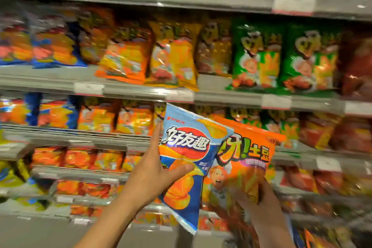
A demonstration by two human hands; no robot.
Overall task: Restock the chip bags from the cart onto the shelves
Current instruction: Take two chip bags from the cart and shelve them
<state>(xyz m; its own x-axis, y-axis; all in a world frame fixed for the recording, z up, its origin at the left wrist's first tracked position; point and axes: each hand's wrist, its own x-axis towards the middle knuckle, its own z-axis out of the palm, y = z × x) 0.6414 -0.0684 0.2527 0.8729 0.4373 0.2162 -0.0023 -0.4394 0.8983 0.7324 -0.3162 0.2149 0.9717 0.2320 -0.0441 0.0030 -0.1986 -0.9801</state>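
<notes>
My left hand (155,175) grips a blue chip bag (189,147) with a red oval logo, thumb across its front, held upright before the shelves. My right hand (259,205) grips the lower part of an orange chip bag (247,159) with a cartoon chef, just right of the blue bag and partly behind it. Both bags are raised in front of the grey shelves (141,94), level with the third row. The cart is out of view.
Several grey shelf rows hold blurred chip bags: blue ones (54,46) at left, orange and yellow ones (128,56) in the middle, green ones (259,56) and dark red ones (354,62) at right. White price tags (293,2) line the shelf edges.
</notes>
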